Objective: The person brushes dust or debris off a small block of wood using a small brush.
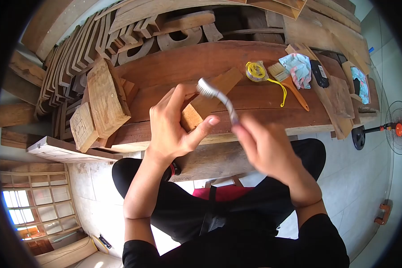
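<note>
A small wood block [193, 115] is pinched in the left hand [172, 129] fingers above the table [174, 62] edge. A grey bent strip [219, 99] is gripped by the blurred right hand [268, 152], its lower end hidden. A yellow tape measure [256, 71] lies beyond; no writing is legible.

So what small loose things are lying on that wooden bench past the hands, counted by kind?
Yellow tape measure: 1
Paintbrush: 1
Patterned cloth: 1
Black tool, kind unclear: 1
Total: 4
The left hand holds a small wood block; the right hand holds a grey file-like tool.
</note>
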`<action>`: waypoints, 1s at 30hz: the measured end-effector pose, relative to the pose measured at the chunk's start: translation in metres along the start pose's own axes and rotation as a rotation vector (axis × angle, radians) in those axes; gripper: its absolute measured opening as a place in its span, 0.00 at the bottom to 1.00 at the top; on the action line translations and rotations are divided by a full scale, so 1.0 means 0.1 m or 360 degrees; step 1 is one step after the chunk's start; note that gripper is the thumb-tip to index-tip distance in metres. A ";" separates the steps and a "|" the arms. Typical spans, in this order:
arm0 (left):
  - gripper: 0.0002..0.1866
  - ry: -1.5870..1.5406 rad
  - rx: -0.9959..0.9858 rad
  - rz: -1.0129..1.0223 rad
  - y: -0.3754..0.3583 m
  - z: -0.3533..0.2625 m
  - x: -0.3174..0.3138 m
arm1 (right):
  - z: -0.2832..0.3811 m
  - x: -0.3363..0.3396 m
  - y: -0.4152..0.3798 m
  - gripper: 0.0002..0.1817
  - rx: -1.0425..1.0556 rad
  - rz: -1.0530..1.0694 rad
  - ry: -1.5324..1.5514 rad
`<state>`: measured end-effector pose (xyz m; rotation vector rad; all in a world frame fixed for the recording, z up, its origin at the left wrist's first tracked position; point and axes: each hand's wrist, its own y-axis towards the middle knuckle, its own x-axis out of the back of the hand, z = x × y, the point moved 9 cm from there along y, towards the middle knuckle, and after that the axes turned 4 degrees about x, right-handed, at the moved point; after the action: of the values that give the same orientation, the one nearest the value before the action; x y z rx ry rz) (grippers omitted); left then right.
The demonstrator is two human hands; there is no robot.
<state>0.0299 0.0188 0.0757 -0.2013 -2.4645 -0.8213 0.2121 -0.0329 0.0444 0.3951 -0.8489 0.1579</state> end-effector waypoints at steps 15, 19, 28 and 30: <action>0.33 0.0078 -0.0050 -0.0052 -0.05 0.05 0.01 | 0.16 0.05 -0.08 0.07 0.0011 0.0109 -0.0036; 0.32 0.0053 -0.0099 -0.0068 -0.02 -0.03 0.01 | -0.01 0.03 0.02 0.10 -0.0011 -0.0036 -0.0119; 0.33 0.0160 -0.0139 -0.0018 -0.03 -0.04 -0.01 | 0.01 0.14 0.02 0.10 -0.0105 0.0053 0.0092; 0.34 0.0114 -0.0178 -0.0059 -0.03 -0.02 -0.02 | -0.21 0.14 0.08 0.11 -0.0098 -0.0042 -0.0116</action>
<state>0.0317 0.0153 0.0739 -0.1636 -2.3643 -0.9667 0.2332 -0.0172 0.0446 0.3557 -0.9181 0.0930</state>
